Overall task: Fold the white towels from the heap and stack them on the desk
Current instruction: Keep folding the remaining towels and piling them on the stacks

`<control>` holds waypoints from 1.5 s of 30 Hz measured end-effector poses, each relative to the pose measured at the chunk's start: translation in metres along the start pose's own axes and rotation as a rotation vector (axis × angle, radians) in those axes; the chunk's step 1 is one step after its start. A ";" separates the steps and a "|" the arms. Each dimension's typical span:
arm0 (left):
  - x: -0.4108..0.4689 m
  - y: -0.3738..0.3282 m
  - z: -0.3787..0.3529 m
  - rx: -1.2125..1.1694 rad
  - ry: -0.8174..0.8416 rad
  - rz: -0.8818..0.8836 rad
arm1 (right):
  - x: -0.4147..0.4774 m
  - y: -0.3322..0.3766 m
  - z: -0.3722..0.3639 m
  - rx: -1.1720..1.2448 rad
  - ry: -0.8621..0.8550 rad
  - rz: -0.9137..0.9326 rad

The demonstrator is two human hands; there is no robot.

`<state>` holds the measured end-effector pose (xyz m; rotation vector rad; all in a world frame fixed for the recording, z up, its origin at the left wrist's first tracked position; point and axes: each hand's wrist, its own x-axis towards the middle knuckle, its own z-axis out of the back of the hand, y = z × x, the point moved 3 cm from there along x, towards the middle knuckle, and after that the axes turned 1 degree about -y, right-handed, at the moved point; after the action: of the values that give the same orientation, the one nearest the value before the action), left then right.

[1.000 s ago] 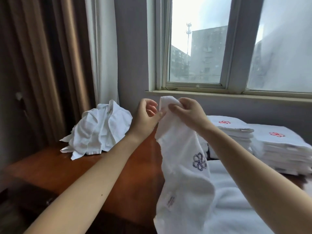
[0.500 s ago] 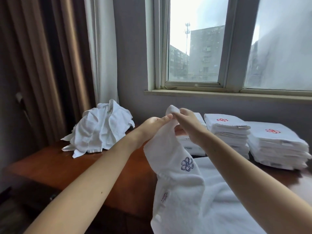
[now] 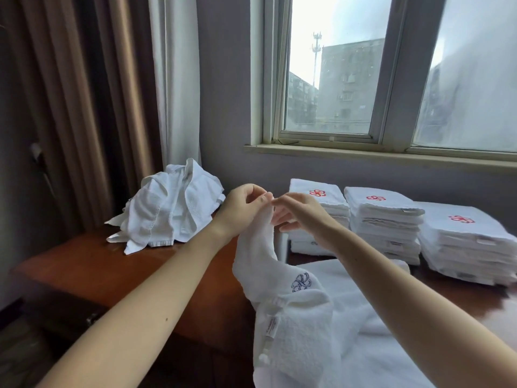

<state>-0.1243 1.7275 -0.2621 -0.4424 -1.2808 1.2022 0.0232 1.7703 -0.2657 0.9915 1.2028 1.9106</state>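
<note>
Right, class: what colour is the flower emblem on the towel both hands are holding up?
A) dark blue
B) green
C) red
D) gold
A: the held towel shows a dark blue stitched flower, while the folded stacks behind carry red ones.

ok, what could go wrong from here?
1. Both hands, left hand and right hand, pinch one corner of the towel; a slip could drop it off the desk edge, where its lower part hangs.
2. The right forearm sits close to the folded stacks and might nudge them.
</note>
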 end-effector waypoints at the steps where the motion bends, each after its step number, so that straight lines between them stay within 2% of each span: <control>1: 0.000 0.000 0.001 -0.010 0.010 -0.024 | 0.002 0.000 0.002 0.011 -0.066 0.025; 3: 0.001 -0.002 0.004 -0.045 0.036 -0.057 | 0.006 0.001 0.003 -0.004 -0.067 0.061; 6: 0.006 -0.008 0.008 -0.074 0.048 -0.102 | 0.007 -0.003 -0.002 -0.121 0.120 0.051; 11: 0.014 -0.014 0.021 -0.175 -0.080 -0.117 | 0.001 -0.021 0.014 -0.247 0.184 -0.019; 13: 0.017 -0.017 0.025 -0.183 -0.154 -0.120 | -0.006 -0.022 0.027 -0.270 0.151 -0.032; 16: 0.019 -0.023 0.020 -0.085 -0.229 -0.140 | -0.018 -0.015 0.046 -0.186 -0.014 0.027; 18: 0.019 -0.029 0.004 -0.003 -0.150 -0.119 | -0.027 -0.009 0.058 -0.129 -0.124 0.070; 23: -0.001 -0.051 -0.057 -0.045 0.366 -0.012 | -0.052 0.014 0.082 -0.134 -0.334 0.125; 25: -0.009 -0.064 -0.076 -0.049 0.498 -0.033 | -0.063 0.022 0.096 -0.168 -0.405 0.096; 26: -0.009 -0.072 -0.081 -0.006 0.480 -0.063 | -0.070 0.025 0.103 -0.170 -0.411 0.085; 28: -0.005 -0.089 -0.087 0.071 0.340 -0.130 | -0.086 0.029 0.115 -0.094 -0.366 0.082; 31: 0.000 -0.116 -0.088 -0.056 0.162 -0.217 | -0.106 0.033 0.125 -0.026 -0.270 0.119; 34: -0.001 -0.138 -0.077 -0.075 0.004 -0.339 | -0.116 0.031 0.125 -0.264 -0.168 0.097; 37: -0.005 -0.153 -0.067 -0.065 -0.091 -0.462 | -0.118 0.024 0.126 -0.399 -0.134 -0.034; 42: -0.008 -0.154 -0.044 0.112 -0.223 -0.518 | -0.123 0.026 0.149 -0.427 -0.245 -0.171; 45: -0.007 -0.146 -0.031 0.265 -0.297 -0.487 | -0.127 0.037 0.164 -0.197 -0.460 -0.090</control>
<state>-0.0327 1.6766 -0.1555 0.2425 -1.3541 1.0188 0.2213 1.7202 -0.2156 1.1647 0.7652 1.5782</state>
